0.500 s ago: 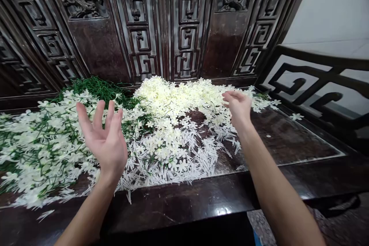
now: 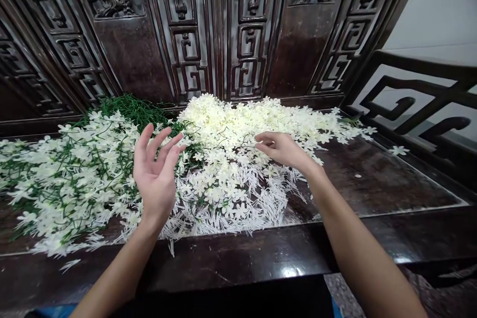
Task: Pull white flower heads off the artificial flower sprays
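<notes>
My left hand (image 2: 155, 175) hovers palm up with fingers spread above the white artificial flowers on green stems (image 2: 70, 179); it holds nothing. My right hand (image 2: 281, 150) reaches left over the heap of loose cream flower heads (image 2: 253, 119), fingers loosely curled, thumb and fingertips close together; I see nothing in them. Between the hands lies a patch of white spiky plastic pieces (image 2: 238, 208) mixed with flower heads.
Everything lies on a dark wooden bench seat (image 2: 387, 184) with a glossy front edge (image 2: 261, 258). A carved wooden backrest (image 2: 242, 30) rises behind, an openwork armrest (image 2: 421, 104) stands at the right. Bare green stems (image 2: 130, 107) pile at the back left. A single flower (image 2: 398, 150) lies at the right.
My right hand has moved left and nearer, from the right end of the cream heap to its middle. My left hand has shifted slightly right and turned its fingers inward. The camera has tilted a little.
</notes>
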Available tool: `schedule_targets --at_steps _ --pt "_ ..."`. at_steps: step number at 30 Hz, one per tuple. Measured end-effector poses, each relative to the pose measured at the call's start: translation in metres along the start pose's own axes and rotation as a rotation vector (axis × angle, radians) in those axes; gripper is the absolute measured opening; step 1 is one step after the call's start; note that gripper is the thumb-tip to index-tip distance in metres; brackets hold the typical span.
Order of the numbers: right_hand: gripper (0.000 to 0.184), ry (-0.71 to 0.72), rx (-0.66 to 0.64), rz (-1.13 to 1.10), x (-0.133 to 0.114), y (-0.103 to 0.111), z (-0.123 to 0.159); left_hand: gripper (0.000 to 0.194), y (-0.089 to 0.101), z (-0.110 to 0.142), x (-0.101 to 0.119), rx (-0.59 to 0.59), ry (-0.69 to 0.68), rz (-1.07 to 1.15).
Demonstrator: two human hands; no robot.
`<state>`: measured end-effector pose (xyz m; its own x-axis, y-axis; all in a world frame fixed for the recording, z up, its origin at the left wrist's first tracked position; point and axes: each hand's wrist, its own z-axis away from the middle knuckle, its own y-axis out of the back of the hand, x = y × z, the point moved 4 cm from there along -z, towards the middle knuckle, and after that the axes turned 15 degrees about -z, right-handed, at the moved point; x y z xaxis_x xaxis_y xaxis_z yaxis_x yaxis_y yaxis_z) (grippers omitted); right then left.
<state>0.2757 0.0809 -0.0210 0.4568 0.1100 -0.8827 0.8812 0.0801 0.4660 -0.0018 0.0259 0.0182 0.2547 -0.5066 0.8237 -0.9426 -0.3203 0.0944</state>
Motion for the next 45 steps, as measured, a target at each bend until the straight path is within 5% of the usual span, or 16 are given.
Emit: schedule_targets --at_steps 4,16,21,28,34,39,45 --pt "0.04 0.029 -0.028 0.062 0.004 -0.008 -0.001 0.048 -0.003 0.001 -0.003 -0.045 0.005 -0.018" --pt "0.053 0.246 -0.436 0.079 -0.017 -0.067 0.012 0.043 -0.007 0.002 -0.005 -0.09 0.042 -0.023" --pt "0.023 0.21 -0.353 -0.069 -0.014 -0.072 0.01 0.039 -0.005 0.001 -0.004 -0.058 0.036 0.005" --pt "0.019 0.264 -0.073 -0.117 -0.023 -0.053 0.008 0.036 -0.006 0.001 -0.008 -0.072 0.048 -0.008" --pt "0.017 0.264 -0.049 -0.109 -0.024 -0.054 0.009 0.036 -0.009 0.002 -0.011 -0.145 0.095 -0.048" --pt "0.019 0.211 -0.104 -0.224 -0.027 -0.055 0.014 0.026 -0.019 0.005 -0.013 -0.38 0.123 -0.143" --pt "0.023 0.172 -0.182 -0.295 -0.034 -0.059 0.017 0.018 -0.03 0.011 -0.012 -0.603 -0.012 -0.326"
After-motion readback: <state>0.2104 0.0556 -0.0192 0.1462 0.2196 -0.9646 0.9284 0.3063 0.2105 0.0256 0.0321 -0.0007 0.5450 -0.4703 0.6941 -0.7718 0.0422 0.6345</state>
